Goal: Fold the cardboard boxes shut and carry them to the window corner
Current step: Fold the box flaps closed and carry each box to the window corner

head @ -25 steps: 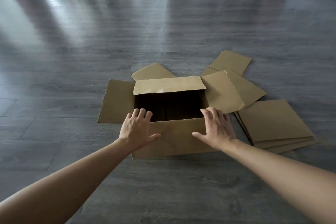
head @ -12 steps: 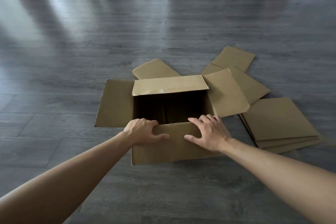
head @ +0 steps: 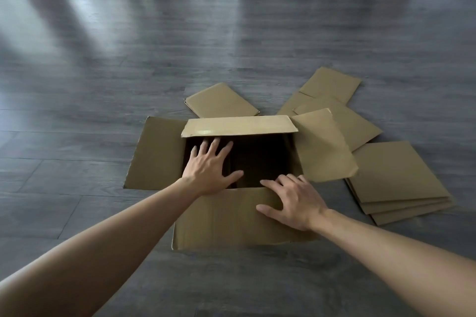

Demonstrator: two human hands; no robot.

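Grey plank floor (head: 103, 213) runs under everything, glossy with window light toward the far end. Nearest on it sits the open cardboard box (head: 231, 224), its near flap (head: 221, 213) folded outward and down toward the person. The right hand (head: 296, 203) rests on that flap, fingers bent over the fold line at the opening's edge and thumb spread lower on the flap; it seems to press rather than grip. The left hand (head: 210, 165) reaches flat and released over the dark opening, fingers straight and spread, holding nothing.

Beyond the hands the far flap (head: 239, 125) leans inward, while the left flap (head: 154, 154) and right flap (head: 323, 145) splay outward. Flattened cardboard pieces (head: 396, 177) lie stacked to the right, with more further back.

Closing well probably means bringing two opposite flaps in first, pressed level, then the other pair, each creased cleanly along its fold line.
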